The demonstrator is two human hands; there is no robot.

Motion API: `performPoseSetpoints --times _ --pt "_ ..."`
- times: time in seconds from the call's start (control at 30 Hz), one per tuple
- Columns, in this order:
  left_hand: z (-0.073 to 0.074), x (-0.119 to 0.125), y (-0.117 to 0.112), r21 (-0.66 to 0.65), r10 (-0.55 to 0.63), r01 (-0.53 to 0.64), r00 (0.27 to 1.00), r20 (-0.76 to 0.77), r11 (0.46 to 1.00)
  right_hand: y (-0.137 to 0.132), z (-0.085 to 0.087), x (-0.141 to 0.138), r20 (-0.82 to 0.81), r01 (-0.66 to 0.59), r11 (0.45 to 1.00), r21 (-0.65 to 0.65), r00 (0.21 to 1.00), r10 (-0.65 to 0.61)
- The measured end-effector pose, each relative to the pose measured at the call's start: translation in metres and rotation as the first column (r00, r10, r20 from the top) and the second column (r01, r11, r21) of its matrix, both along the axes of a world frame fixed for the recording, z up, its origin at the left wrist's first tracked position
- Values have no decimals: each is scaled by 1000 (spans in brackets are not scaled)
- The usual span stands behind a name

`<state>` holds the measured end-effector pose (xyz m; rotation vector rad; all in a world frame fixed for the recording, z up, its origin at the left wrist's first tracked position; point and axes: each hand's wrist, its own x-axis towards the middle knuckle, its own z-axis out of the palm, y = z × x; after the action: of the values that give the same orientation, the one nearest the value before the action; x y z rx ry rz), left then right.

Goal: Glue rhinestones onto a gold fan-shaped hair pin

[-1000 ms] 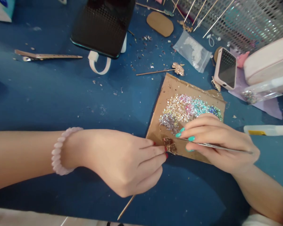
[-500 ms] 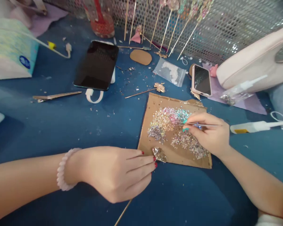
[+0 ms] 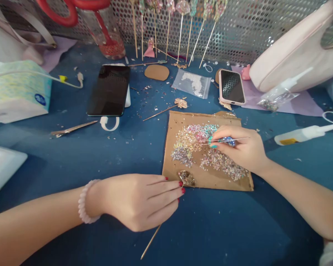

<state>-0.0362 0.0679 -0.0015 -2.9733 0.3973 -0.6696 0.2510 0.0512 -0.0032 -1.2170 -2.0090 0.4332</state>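
Note:
My left hand point(image 3: 137, 201), palm down with red nails, pinches a thin stick point(image 3: 150, 242) that passes beneath it. At the fingertips, a shiny fan-shaped ornament point(image 3: 187, 178) lies over the near edge of a cardboard sheet point(image 3: 208, 183); its join to the stick is hidden. In my right hand point(image 3: 240, 147), closed with teal nails, are slim metal tweezers point(image 3: 222, 140). Their tips reach the heap of pink and cream sequin-like bits point(image 3: 192, 136) on the cardboard. Pale iridescent bits point(image 3: 223, 166) lie below that hand, and blue ones point(image 3: 228, 141) beside its fingers.
Behind the cardboard are a decorated stick point(image 3: 180, 103), a zip bag point(image 3: 192, 83) and a phone point(image 3: 232, 87). A black tablet point(image 3: 109, 90) and scissors point(image 3: 73, 128) lie left. At right is a white applicator bottle point(image 3: 299, 135). Upright sticks point(image 3: 180, 38) stand before a mesh panel point(image 3: 246, 29).
The camera view has shifted, bringing more of the red-handled thing at the back left into sight. Both hands keep nearly the same places at the cardboard, still holding the stick and the tweezers.

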Motion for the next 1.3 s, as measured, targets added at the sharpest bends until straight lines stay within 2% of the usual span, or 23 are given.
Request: performPoseSetpoints --times 0.13,0.33,0.43,0.83,1.2,1.3 --pt "0 0 0 -1 4 -4 1000 1 1000 -1 0 0 -25 4 1000 -23 1000 -4" --pt "-2 -2 0 37 9 -9 1000 3 999 2 -1 -1 28 247 968 -46 969 -246" --pt "-3 -2 0 30 17 -17 1000 20 999 4 -1 -1 41 294 955 -34 955 -293" --pt "-4 -3 -1 44 29 -31 999 40 999 4 -4 0 54 224 975 -9 973 -223" --pt "-6 1 0 9 25 -26 997 77 1000 3 -3 -4 65 202 978 -56 978 -198" --pt "-5 1 2 44 22 -26 997 80 999 3 -3 -4 61 193 980 -56 980 -189"
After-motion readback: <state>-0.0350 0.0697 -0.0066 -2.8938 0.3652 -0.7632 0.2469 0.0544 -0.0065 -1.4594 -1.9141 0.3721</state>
